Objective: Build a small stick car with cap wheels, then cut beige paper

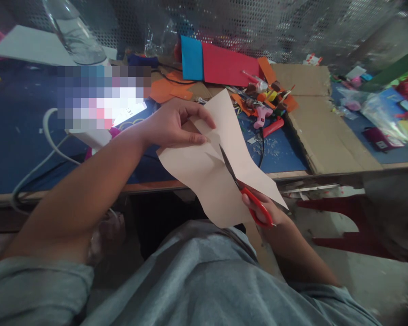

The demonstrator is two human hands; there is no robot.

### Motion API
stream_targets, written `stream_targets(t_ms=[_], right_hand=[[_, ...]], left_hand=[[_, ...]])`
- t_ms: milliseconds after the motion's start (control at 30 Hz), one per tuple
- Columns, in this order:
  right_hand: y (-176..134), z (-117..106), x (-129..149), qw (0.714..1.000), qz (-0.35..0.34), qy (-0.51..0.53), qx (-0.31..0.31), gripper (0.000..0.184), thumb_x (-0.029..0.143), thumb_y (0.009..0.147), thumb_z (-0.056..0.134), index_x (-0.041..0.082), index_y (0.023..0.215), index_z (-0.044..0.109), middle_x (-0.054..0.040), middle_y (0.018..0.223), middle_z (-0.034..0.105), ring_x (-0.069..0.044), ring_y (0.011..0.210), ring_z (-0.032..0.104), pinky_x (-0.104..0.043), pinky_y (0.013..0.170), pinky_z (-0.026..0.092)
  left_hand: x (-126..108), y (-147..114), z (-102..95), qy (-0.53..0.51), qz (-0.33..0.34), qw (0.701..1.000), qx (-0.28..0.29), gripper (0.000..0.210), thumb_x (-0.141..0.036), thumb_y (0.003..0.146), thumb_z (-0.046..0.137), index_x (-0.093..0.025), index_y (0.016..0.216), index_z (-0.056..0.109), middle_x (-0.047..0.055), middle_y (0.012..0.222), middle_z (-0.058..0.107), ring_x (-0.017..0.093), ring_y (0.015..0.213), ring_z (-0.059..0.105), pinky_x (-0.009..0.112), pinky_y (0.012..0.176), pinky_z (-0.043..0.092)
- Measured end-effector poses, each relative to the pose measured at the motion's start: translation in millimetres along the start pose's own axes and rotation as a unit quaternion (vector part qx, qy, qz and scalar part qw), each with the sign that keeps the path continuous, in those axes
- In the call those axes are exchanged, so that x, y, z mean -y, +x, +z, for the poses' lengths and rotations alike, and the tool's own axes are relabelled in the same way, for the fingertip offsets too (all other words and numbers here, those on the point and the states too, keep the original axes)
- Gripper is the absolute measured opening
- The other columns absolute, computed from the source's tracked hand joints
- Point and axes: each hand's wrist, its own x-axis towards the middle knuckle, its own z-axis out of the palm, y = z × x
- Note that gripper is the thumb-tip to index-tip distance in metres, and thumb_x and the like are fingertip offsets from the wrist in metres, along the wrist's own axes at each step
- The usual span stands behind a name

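A large pale sheet of paper (204, 176) hangs over the table's front edge, with a curved outline and a long cut through it. My left hand (183, 122) pinches its upper part between thumb and fingers. Red-handled scissors (258, 210) are in my right hand (272, 210), its fingers wrapped round the handles. Their dark blades lie along the cut, tips pointing up and left towards my left thumb. To the right of the blades, a strip of the paper stands apart from the larger part. Most of my right fingers are hidden behind the paper and handles.
Red card (229, 63) and blue card (192, 59) lie at the back. Right of the paper are a pink glue gun (262, 115), a red tube (274, 127) and flattened cardboard (329, 131). A clear bottle (78, 36) stands back left, near a white cable (47, 131). A red stool (336, 222) is below right.
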Motion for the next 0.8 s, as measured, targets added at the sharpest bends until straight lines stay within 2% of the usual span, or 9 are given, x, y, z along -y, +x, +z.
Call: stream_targets(t_ms=[100, 200, 333, 433, 533, 800], right_hand=[[1.4, 1.2, 5.2, 1.000, 0.003, 0.004, 0.005, 0.048, 0.064, 0.099, 0.065, 0.036, 0.137, 0.075, -0.0037, 0.146, 0.072, -0.036, 0.147, 0.059, -0.055, 0.135, 0.030], [2.6, 2.9, 14.8, 0.999, 0.012, 0.029, 0.012, 0.049, 0.066, 0.098, 0.064, 0.037, 0.135, 0.076, -0.0026, 0.146, 0.072, -0.035, 0.148, 0.057, -0.053, 0.135, 0.030], [5.7, 3.5, 24.3, 0.998, 0.020, 0.048, 0.022, 0.045, 0.063, 0.098, 0.065, 0.035, 0.131, 0.078, -0.0031, 0.144, 0.073, -0.033, 0.147, 0.058, -0.047, 0.135, 0.033], [7.9, 4.5, 24.4, 0.996, 0.018, 0.072, 0.045, 0.050, 0.066, 0.097, 0.065, 0.032, 0.132, 0.077, -0.0051, 0.140, 0.075, -0.034, 0.144, 0.059, -0.050, 0.133, 0.035], [8.1, 6.9, 24.8, 0.994, 0.036, 0.099, 0.043, 0.053, 0.069, 0.097, 0.063, 0.030, 0.131, 0.077, -0.0057, 0.137, 0.075, -0.035, 0.140, 0.061, -0.052, 0.131, 0.038], [9.1, 9.2, 35.1, 0.986, 0.077, 0.141, 0.049, 0.053, 0.072, 0.093, 0.068, 0.029, 0.122, 0.079, -0.0063, 0.125, 0.078, -0.033, 0.126, 0.066, -0.050, 0.123, 0.046]], left_hand=[[-0.4, -0.4, 0.0, -0.003, -0.008, 1.000, 0.008, 0.041, -0.038, 0.072, 0.095, -0.020, 0.106, 0.080, 0.003, 0.090, 0.079, 0.018, 0.077, 0.075, 0.024, 0.062, 0.057], [0.3, 0.2, -0.4, -0.004, -0.007, 1.000, 0.007, 0.041, -0.036, 0.073, 0.095, -0.019, 0.107, 0.080, 0.003, 0.090, 0.078, 0.015, 0.073, 0.073, 0.023, 0.060, 0.055], [1.7, 1.7, -0.6, 0.000, 0.003, 1.000, 0.000, 0.045, -0.041, 0.071, 0.097, -0.018, 0.106, 0.079, 0.003, 0.089, 0.078, 0.015, 0.075, 0.072, 0.022, 0.062, 0.056], [0.3, 2.2, 0.0, -0.002, 0.003, 1.000, -0.005, 0.047, -0.045, 0.070, 0.097, -0.018, 0.104, 0.079, 0.004, 0.088, 0.078, 0.016, 0.076, 0.073, 0.022, 0.063, 0.056], [-2.5, 2.5, 1.2, -0.012, 0.002, 1.000, -0.010, 0.046, -0.047, 0.069, 0.098, -0.018, 0.100, 0.079, 0.005, 0.087, 0.078, 0.016, 0.075, 0.073, 0.022, 0.061, 0.057], [-4.7, 5.9, 1.8, -0.001, 0.032, 0.999, -0.015, 0.046, -0.052, 0.066, 0.099, -0.022, 0.094, 0.079, 0.002, 0.066, 0.071, 0.020, 0.078, 0.074, 0.025, 0.066, 0.058]])
